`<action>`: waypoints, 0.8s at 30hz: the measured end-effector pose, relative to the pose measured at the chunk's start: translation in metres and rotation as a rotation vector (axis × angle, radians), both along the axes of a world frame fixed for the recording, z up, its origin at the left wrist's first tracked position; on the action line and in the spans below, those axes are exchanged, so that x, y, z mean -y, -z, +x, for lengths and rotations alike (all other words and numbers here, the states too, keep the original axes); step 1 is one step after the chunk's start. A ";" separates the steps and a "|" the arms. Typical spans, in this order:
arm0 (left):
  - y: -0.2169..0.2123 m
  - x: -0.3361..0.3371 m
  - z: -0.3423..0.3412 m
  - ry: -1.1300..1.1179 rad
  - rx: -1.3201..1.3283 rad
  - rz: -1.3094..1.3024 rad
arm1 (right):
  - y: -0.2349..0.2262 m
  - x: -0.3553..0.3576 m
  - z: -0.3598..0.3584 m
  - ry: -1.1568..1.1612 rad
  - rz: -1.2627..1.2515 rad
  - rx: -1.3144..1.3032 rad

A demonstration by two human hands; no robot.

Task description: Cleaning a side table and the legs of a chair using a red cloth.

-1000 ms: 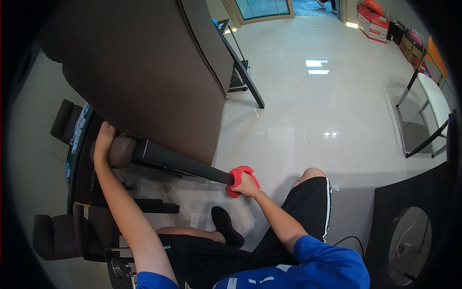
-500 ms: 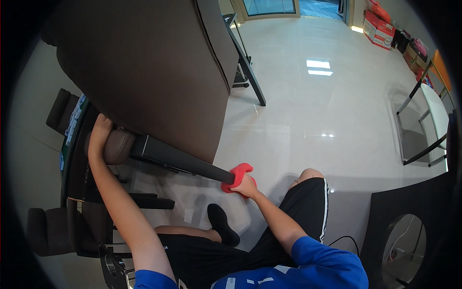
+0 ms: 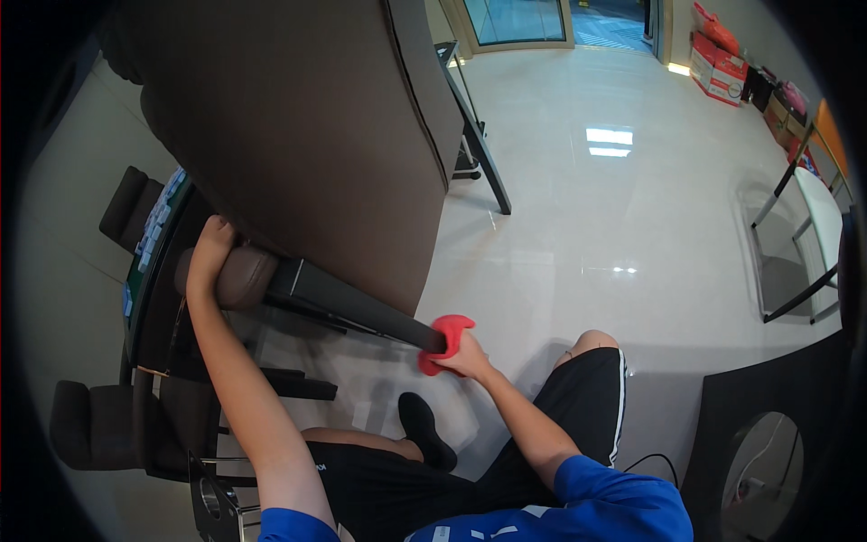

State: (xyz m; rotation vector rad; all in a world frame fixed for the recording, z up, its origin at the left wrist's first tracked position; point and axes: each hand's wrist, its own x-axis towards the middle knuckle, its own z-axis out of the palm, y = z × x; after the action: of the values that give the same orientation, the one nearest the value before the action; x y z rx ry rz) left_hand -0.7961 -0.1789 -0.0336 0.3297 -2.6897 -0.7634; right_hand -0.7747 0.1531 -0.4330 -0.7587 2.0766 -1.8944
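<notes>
A large dark brown padded chair (image 3: pixel 307 126) is tipped over in front of me, with its black leg (image 3: pixel 370 312) pointing toward my right side. My right hand (image 3: pixel 467 355) is closed around a red cloth (image 3: pixel 455 326), which wraps the far end of that leg. Reaching past the rounded brown armrest (image 3: pixel 246 278), my left hand (image 3: pixel 217 237) has its fingers curled against the chair's edge, partly hidden there. Another black leg (image 3: pixel 302 386) of the chair shows lower down.
At the left, a table with a row of small blue-and-white tiles (image 3: pixel 155 221) stands beside more dark chairs (image 3: pixel 90 425). A white-seated chair (image 3: pixel 817 217) and a black panel with a round hole (image 3: pixel 713 406) are at the right. Red-and-white boxes (image 3: pixel 718 70) sit by the far wall.
The whole view has shifted slightly, so the chair and both hands appear farther right and lower. The red cloth stays around the leg's end, its folds a little changed.
</notes>
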 end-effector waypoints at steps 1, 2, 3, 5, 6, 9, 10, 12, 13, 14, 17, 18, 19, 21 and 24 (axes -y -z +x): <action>-0.001 -0.003 0.004 0.003 -0.002 0.002 | -0.035 0.005 0.005 0.029 -0.120 0.052; 0.000 -0.005 0.004 -0.012 -0.021 -0.031 | -0.059 0.010 0.007 0.049 -0.178 0.021; -0.001 -0.009 0.003 -0.028 -0.037 -0.064 | -0.077 0.014 0.009 0.170 -0.200 -0.145; -0.005 -0.015 0.001 -0.006 -0.028 -0.033 | -0.093 0.022 0.015 0.278 -0.200 -0.121; -0.007 -0.019 0.000 0.014 -0.022 -0.007 | -0.088 0.021 0.014 0.281 -0.196 -0.119; -0.008 -0.032 0.003 -0.011 -0.066 -0.013 | -0.056 0.019 0.011 0.320 -0.087 -0.163; -0.008 -0.027 0.003 -0.012 -0.066 -0.015 | -0.047 0.015 0.009 0.291 -0.038 -0.165; -0.005 -0.013 0.006 -0.003 -0.048 -0.055 | -0.037 0.011 0.013 0.294 0.009 -0.166; -0.005 -0.019 0.004 0.004 -0.048 -0.050 | -0.022 0.007 0.012 0.301 0.015 -0.167; -0.006 -0.025 0.004 0.003 -0.037 -0.021 | 0.003 0.005 0.010 0.268 0.025 -0.112; -0.006 -0.013 0.006 -0.034 -0.045 -0.006 | 0.063 -0.007 0.018 0.218 0.037 0.005; -0.005 -0.010 0.004 -0.054 -0.065 -0.005 | 0.088 -0.013 0.018 0.216 0.059 0.039; -0.004 -0.013 -0.001 -0.043 -0.067 -0.004 | 0.108 -0.019 0.015 0.230 0.073 0.047; -0.005 -0.020 -0.001 -0.003 -0.027 -0.025 | 0.124 -0.021 0.016 0.288 0.063 0.011; -0.001 -0.016 -0.008 0.028 -0.032 0.051 | 0.127 -0.019 0.016 0.302 0.201 0.117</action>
State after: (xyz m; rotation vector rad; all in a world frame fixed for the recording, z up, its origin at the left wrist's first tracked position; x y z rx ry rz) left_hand -0.8042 -0.1624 -0.0322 0.2896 -2.6537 -0.8400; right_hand -0.7583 0.1722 -0.5598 -0.2941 2.3664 -1.7804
